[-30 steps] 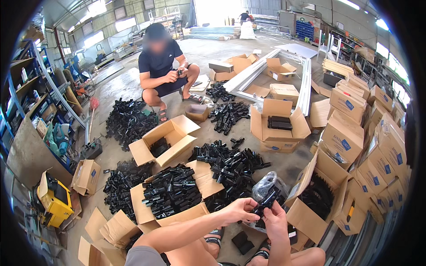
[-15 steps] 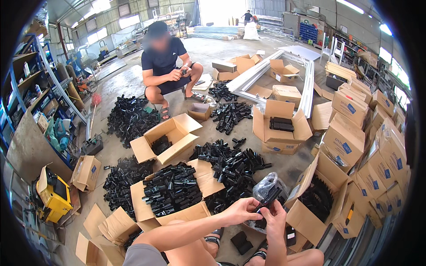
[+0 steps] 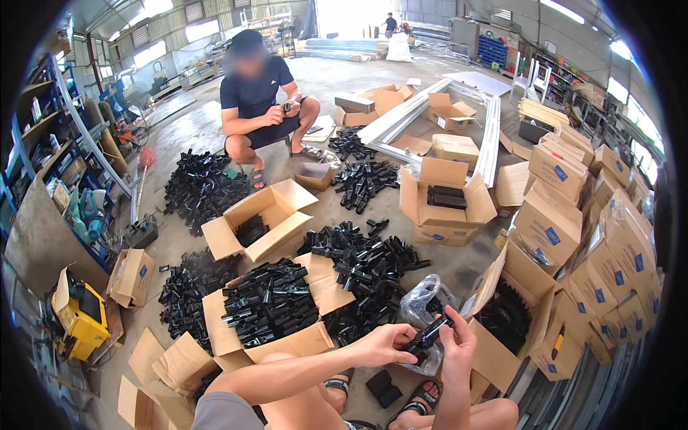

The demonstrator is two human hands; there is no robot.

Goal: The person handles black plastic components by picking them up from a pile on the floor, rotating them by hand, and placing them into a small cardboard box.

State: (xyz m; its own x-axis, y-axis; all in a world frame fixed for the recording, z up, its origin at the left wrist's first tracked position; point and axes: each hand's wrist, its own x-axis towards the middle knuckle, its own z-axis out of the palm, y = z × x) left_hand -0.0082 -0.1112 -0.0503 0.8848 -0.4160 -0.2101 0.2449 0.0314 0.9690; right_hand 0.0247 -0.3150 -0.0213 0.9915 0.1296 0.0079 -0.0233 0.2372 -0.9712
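Note:
Between my hands is a black elongated part (image 3: 432, 331), glossy along its side and tilted up to the right. My left hand (image 3: 390, 345) pinches its lower end. The fingers of my right hand (image 3: 457, 342) grip its upper end. Just behind the part lies a clear plastic bag (image 3: 418, 302), its contents partly hidden. To the left, an open carton (image 3: 290, 345) is heaped with similar black parts (image 3: 269, 304). On my right stands another open carton (image 3: 494, 358) with black pieces inside. A flat black piece (image 3: 384, 388) rests on the floor by my feet.
Loose piles of black parts (image 3: 373, 265) cover the floor ahead. Across from me sits a co-worker (image 3: 258, 100), handling a small dark part. Stacked cartons (image 3: 548, 229) line the right side. A yellow machine (image 3: 79, 315) stands at left, white frames (image 3: 401, 122) farther back.
My right hand has opened out somewhat and shifted right along the black part, showing more of its length. The whole view has shifted slightly.

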